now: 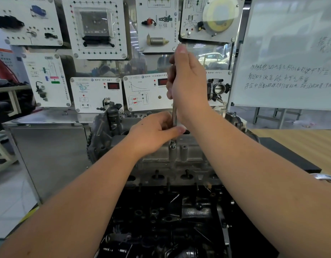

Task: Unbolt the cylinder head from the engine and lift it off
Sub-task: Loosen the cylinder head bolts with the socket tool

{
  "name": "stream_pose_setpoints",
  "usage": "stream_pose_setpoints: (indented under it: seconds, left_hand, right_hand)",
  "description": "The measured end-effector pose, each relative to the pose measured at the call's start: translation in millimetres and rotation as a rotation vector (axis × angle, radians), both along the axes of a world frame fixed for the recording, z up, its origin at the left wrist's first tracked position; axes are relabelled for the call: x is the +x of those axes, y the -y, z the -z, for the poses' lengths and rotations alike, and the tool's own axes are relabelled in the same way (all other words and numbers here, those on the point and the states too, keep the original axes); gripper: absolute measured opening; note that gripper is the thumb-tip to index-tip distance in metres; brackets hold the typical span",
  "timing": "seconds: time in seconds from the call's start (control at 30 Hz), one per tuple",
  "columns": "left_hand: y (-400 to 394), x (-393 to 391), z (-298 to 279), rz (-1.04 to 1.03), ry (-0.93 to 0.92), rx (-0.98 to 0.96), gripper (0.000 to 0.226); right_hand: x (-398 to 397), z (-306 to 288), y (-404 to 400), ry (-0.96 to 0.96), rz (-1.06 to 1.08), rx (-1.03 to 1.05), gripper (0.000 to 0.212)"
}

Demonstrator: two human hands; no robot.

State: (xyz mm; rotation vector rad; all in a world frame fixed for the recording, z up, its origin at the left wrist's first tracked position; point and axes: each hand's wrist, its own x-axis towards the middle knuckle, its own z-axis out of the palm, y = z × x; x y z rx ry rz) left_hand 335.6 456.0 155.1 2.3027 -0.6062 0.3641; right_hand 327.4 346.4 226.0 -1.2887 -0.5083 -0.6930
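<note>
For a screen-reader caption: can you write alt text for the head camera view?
Both hands hold a long, upright metal tool over the cylinder head: the right hand grips its upper part, the left hand pinches it lower down. Instrument panels and a whiteboard stand behind.

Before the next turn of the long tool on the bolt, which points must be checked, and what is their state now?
1. Right hand grips the upper part of the tool shaft: ok.
2. Left hand holds the shaft low, to steady it: ok.
3. Shaft stands almost upright over the bolt: ok.
4. Tool tip fully seated on the bolt: cannot tell, the left hand's fingers hide part of it.
5. Cylinder head sits on the engine, not lifted: ok.
6. Other bolts already removed: cannot tell.
</note>
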Motion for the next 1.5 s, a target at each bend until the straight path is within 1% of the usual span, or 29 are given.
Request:
stream_pose_setpoints:
  seconds: [0.07, 0.17, 0.2, 0.23, 0.27, 0.33, 0.4, 0.43, 0.47, 0.57, 0.63, 0.73, 0.8, 0.87, 0.93, 1.0, 1.07, 1.17, 1.27, 1.3, 1.37, 1.5]
  left_hand:
    - [-1, -1, -1, 0.026, -0.048, 0.007, 0.055]
    - [-4, 0, 1, 0.075, -0.07, -0.023, 0.026]
    - [-5, 0, 2, 0.082, -0.068, -0.034, 0.021]
    - [-5, -1, 1, 0.083, -0.061, -0.039, 0.024]
    - [-4, -3, 0, 0.073, -0.042, -0.035, 0.033]
    - [0, -7, -2, 0.04, 0.01, 0.004, 0.054]
    - [1, -8, -3, 0.021, 0.033, 0.023, 0.064]
    - [1, -8, -3, 0.019, 0.031, 0.021, 0.063]
    - [0, -7, -3, 0.024, 0.024, 0.015, 0.057]
    - [-4, -4, -2, 0.085, 0.003, -0.001, 0.027]
    - [-6, -3, -3, 0.109, 0.005, 0.023, 0.02]
    - [-6, -3, -2, 0.107, 0.029, 0.024, 0.02]
    - [-5, -2, -1, 0.098, 0.046, 0.004, 0.02]
    - [-3, -3, -1, 0.075, 0.068, -0.007, 0.024]
    - [-1, -3, -1, 0.039, 0.095, 0.008, 0.033]
    - [-1, -2, 0, 0.036, 0.093, 0.001, 0.028]
    - [-3, -1, -2, 0.08, 0.047, -0.002, 0.019]
    - [-8, 0, -3, 0.153, -0.016, -0.006, 0.007]
    - [-9, 3, -3, 0.161, -0.011, -0.018, 0.017]
    - [-9, 3, -3, 0.159, 0.004, -0.02, 0.017]
    - [-8, 3, -1, 0.152, 0.024, -0.031, 0.017]
    - [-6, 1, -1, 0.155, 0.03, -0.053, 0.034]
  right_hand:
    - [-1, -4, 0, -0.061, -0.067, 0.02, 0.041]
    - [-1, -4, -1, -0.131, -0.195, 0.025, 0.044]
    - [-1, -3, -2, -0.135, -0.228, 0.02, 0.045]
    - [-1, -1, -2, -0.13, -0.245, 0.013, 0.046]
    - [0, 0, -3, -0.115, -0.245, 0.006, 0.044]
    - [0, 5, -3, -0.06, -0.208, -0.01, 0.034]
    - [1, 9, -3, 0.001, -0.15, -0.014, 0.024]
    - [1, 11, -3, 0.024, -0.125, -0.009, 0.022]
    - [2, 13, -2, 0.04, -0.107, -0.005, 0.022]
    - [2, 16, -2, 0.037, -0.112, -0.007, 0.034]
    - [4, 17, -2, 0.008, -0.14, -0.003, 0.042]
    - [6, 18, -3, -0.028, -0.167, 0.008, 0.048]
    - [8, 19, -4, 0.002, -0.129, -0.023, 0.042]
    - [10, 22, -4, 0.05, -0.045, -0.053, 0.031]
    - [11, 26, -4, 0.079, 0.068, -0.064, 0.023]
    - [11, 31, -3, 0.098, 0.219, -0.086, 0.023]
    - [12, 34, -2, 0.127, 0.33, -0.116, 0.031]
    - [12, 32, -2, 0.118, 0.291, -0.151, 0.043]
    - [14, 30, -5, 0.052, 0.138, -0.112, 0.04]
    - [14, 30, -5, 0.047, 0.116, -0.104, 0.038]
    - [13, 31, -6, 0.073, 0.139, -0.109, 0.033]
    - [11, 34, -5, 0.109, 0.214, -0.115, 0.027]
